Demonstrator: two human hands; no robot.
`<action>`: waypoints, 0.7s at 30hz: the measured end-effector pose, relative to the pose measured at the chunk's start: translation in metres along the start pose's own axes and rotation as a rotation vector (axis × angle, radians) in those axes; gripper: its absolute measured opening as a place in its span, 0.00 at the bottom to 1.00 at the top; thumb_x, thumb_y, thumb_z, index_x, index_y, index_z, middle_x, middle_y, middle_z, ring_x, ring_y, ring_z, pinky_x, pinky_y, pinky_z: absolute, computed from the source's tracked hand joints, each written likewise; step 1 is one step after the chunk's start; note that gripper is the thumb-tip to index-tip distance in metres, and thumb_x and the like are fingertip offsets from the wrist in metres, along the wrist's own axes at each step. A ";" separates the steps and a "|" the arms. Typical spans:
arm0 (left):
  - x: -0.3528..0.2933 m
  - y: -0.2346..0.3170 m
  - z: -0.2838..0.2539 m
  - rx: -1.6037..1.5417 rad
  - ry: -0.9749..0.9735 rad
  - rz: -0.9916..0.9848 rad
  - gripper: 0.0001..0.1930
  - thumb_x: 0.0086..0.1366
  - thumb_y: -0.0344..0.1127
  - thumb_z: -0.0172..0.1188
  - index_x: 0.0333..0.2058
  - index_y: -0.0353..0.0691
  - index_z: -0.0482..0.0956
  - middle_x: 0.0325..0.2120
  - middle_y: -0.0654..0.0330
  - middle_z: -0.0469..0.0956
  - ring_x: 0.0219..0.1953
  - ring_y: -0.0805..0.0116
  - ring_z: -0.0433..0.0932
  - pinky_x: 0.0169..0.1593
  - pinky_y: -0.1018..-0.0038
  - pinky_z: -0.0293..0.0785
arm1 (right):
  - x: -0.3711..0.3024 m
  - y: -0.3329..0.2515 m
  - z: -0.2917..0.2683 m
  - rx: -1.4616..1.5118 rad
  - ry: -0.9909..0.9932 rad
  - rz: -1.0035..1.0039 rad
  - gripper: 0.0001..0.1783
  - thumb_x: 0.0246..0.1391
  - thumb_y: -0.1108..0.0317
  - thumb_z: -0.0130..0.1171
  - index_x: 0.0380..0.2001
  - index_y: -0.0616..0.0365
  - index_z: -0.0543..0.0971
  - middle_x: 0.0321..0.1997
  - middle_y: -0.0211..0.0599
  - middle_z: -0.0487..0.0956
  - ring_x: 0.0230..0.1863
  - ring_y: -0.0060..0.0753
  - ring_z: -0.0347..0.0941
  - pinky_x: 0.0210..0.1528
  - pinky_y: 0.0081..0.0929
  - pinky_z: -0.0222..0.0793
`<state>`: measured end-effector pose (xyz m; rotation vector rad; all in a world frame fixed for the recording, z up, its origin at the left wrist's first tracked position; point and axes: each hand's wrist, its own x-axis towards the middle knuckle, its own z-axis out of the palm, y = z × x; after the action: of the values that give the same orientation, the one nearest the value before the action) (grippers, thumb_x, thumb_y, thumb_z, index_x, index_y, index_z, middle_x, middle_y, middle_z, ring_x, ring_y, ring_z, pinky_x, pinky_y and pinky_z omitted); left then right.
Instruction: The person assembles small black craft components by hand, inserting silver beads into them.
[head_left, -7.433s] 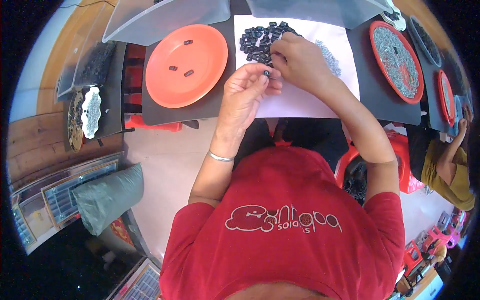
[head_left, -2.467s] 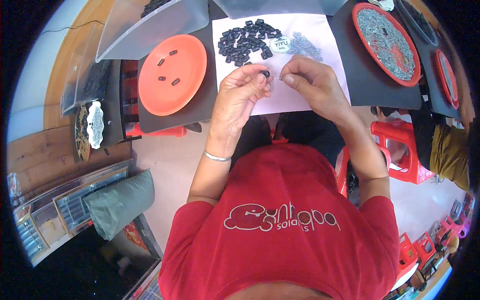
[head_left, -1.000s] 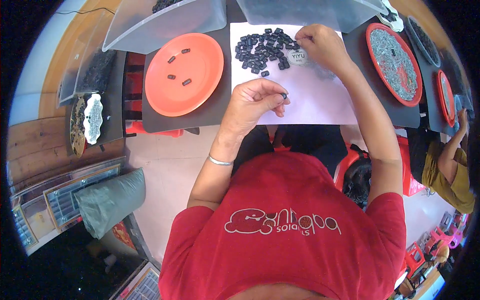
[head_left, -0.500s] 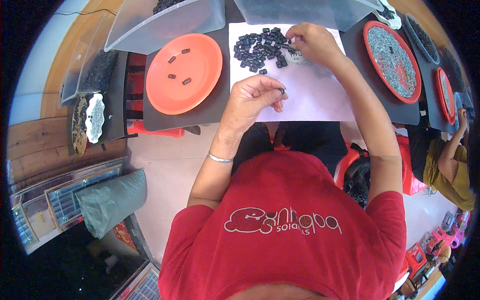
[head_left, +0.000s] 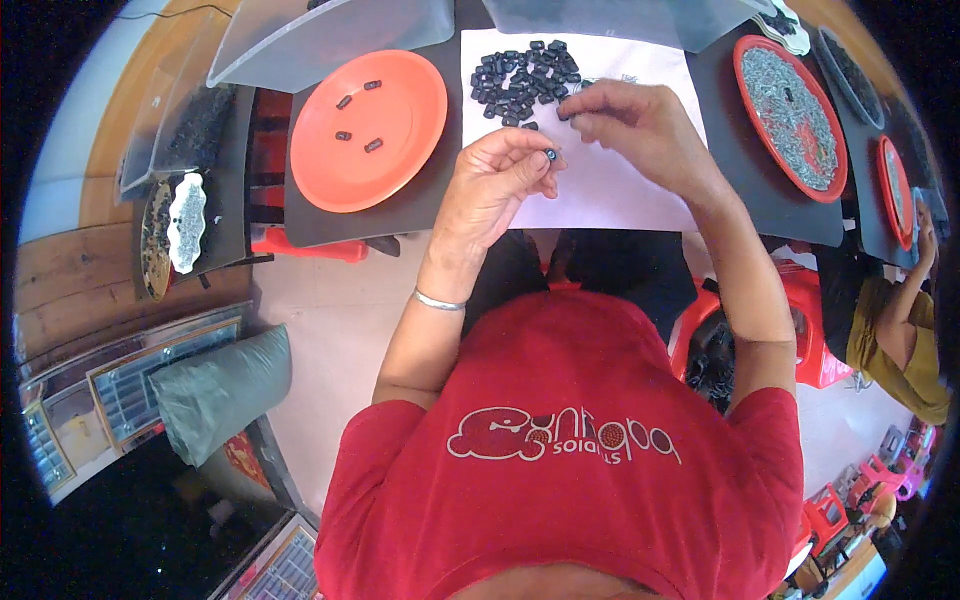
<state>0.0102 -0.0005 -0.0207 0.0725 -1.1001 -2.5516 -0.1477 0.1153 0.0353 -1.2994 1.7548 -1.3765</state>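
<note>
My left hand (head_left: pixel 492 190) is closed in a pinch over the white sheet. Between its thumb and forefinger is a small black plastic part (head_left: pixel 550 155) with a shiny round end facing up. My right hand (head_left: pixel 640 125) reaches in from the right, palm down, at the edge of a pile of black plastic parts (head_left: pixel 515 78). Its thumb and forefinger are drawn together around a dark piece, mostly hidden by the fingers. The pile lies loosely spread on a white sheet (head_left: pixel 610 195).
An orange plate (head_left: pixel 330 180) with several black parts lies to the left. On the right, a red tray (head_left: pixel 838 150) is filled with small silvery pieces. Clear plastic bins (head_left: pixel 330 45) stand along the back. Another person's arm (head_left: pixel 905 320) shows at far right.
My right hand has come back from the pile's far right side toward my left hand. My left hand has shifted slightly left, turning the part's shiny end into view.
</note>
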 end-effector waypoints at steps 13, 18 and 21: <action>0.002 0.002 -0.002 -0.046 -0.028 -0.016 0.08 0.57 0.26 0.58 0.36 0.35 0.74 0.29 0.53 0.78 0.30 0.67 0.77 0.32 0.74 0.75 | -0.020 -0.006 0.017 0.406 0.027 0.124 0.08 0.47 0.76 0.58 0.33 0.65 0.76 0.27 0.31 0.77 0.28 0.17 0.71 0.32 0.15 0.68; 0.000 0.002 0.004 -0.038 0.046 -0.004 0.07 0.57 0.26 0.58 0.36 0.36 0.74 0.28 0.53 0.78 0.28 0.68 0.77 0.31 0.74 0.74 | -0.018 -0.004 0.021 0.370 0.079 0.076 0.09 0.44 0.75 0.59 0.32 0.65 0.76 0.27 0.29 0.77 0.28 0.16 0.71 0.32 0.15 0.68; 0.001 0.000 0.003 -0.006 0.068 0.016 0.07 0.57 0.26 0.58 0.36 0.36 0.74 0.28 0.54 0.78 0.27 0.68 0.76 0.31 0.74 0.74 | -0.017 -0.005 0.021 0.277 0.113 0.035 0.08 0.43 0.74 0.60 0.30 0.65 0.77 0.26 0.29 0.77 0.29 0.15 0.71 0.32 0.14 0.67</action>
<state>0.0090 0.0009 -0.0186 0.1469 -1.0630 -2.5187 -0.1216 0.1226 0.0305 -1.0551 1.5804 -1.6335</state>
